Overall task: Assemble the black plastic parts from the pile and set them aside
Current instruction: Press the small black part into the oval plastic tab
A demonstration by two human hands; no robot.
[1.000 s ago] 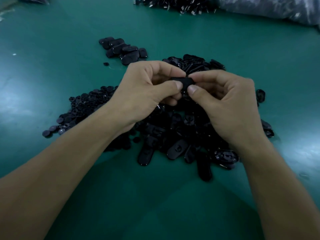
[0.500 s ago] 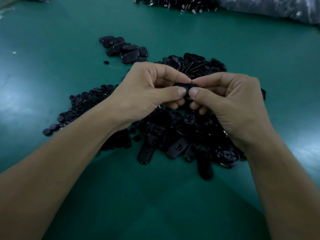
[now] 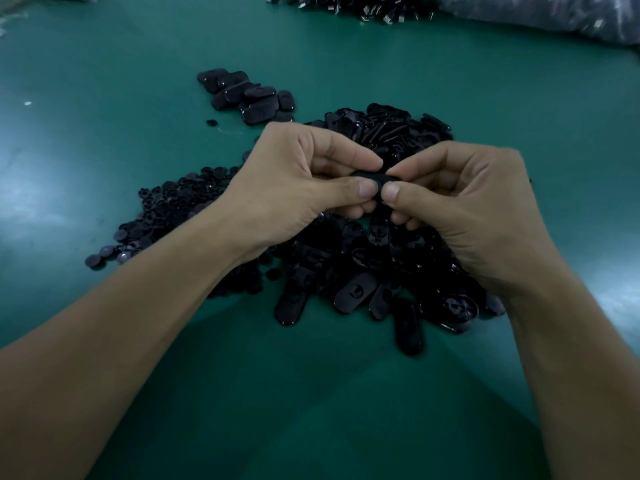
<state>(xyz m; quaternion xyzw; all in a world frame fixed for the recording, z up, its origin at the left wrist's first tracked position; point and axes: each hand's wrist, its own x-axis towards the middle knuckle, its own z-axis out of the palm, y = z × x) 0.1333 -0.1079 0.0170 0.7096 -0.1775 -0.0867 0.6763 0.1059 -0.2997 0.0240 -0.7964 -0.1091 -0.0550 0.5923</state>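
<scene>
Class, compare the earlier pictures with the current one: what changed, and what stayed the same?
The left hand and right hand drifted slightly toward the person, still pinching the same black part. Nothing was taken up or let go. The pile and the set-aside parts stayed put.

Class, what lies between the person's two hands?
In the head view, a black plastic part, pinched by both the left hand and the right hand.

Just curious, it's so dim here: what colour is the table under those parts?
The table is teal green; the head view, the only one, shows it.
</scene>
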